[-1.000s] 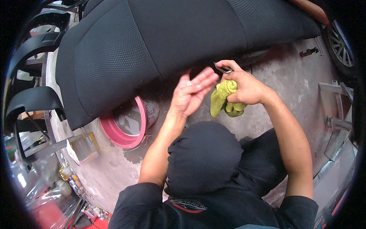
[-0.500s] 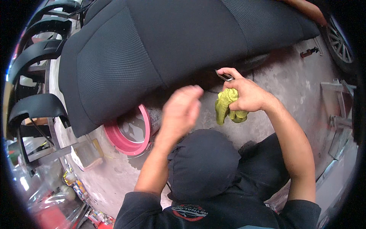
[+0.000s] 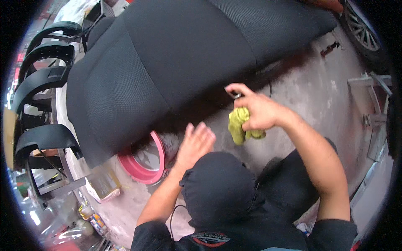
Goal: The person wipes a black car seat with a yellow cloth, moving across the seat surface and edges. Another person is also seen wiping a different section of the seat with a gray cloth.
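Note:
A wide black fabric car seat (image 3: 184, 54) with textured panels spans the far part of the view. My right hand (image 3: 264, 111) is closed around a crumpled yellow-green cloth (image 3: 238, 125) in front of the seat's near edge. At the same hand's fingertips is a small shiny metal piece (image 3: 237, 95); its kind is not clear. My left hand (image 3: 196, 144) holds nothing, its fingers apart, a little short of the seat's near edge. Beside it stands a pink-rimmed bucket (image 3: 159, 167) with cloudy liquid inside, partly hidden under the seat.
Black curved car trim parts (image 3: 46, 136) hang on a rack at the left. A squarish tub (image 3: 102, 186) sits on the floor near the rack, with bottles (image 3: 90, 213) below. A car wheel (image 3: 362, 33) is at the far right, above a metal frame (image 3: 372, 108).
My left hand has dropped nearer to me and its fingers have spread. The right hand, still gripping the cloth, appears slightly further left and lower. The whole view has shifted.

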`<act>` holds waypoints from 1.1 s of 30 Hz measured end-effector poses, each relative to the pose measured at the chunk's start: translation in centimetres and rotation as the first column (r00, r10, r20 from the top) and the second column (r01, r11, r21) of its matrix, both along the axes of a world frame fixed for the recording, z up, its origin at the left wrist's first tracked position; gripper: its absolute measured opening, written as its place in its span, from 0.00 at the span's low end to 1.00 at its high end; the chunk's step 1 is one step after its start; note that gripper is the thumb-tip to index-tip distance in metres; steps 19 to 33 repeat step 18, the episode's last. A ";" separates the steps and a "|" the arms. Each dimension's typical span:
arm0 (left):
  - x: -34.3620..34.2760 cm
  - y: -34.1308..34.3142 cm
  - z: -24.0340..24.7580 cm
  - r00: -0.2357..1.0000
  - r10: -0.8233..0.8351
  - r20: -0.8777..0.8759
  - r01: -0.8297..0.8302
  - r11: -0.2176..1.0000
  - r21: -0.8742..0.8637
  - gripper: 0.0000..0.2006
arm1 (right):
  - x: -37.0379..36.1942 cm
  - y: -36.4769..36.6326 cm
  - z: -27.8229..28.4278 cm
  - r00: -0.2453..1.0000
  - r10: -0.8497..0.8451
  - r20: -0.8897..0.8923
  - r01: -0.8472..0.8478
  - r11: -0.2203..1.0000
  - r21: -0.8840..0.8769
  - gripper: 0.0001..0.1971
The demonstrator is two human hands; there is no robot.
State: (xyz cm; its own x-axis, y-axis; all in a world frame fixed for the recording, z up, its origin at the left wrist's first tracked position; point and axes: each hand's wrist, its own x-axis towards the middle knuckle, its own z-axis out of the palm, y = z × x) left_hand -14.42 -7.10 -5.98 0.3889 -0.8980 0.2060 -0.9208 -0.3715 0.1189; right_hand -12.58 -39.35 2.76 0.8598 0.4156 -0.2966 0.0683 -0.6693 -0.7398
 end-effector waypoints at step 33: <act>7.1 -6.8 4.7 0.975 -0.052 0.215 -0.014 0.955 0.296 0.37 | -0.5 -1.0 1.5 0.996 0.016 -0.084 -0.023 0.996 -0.081 0.18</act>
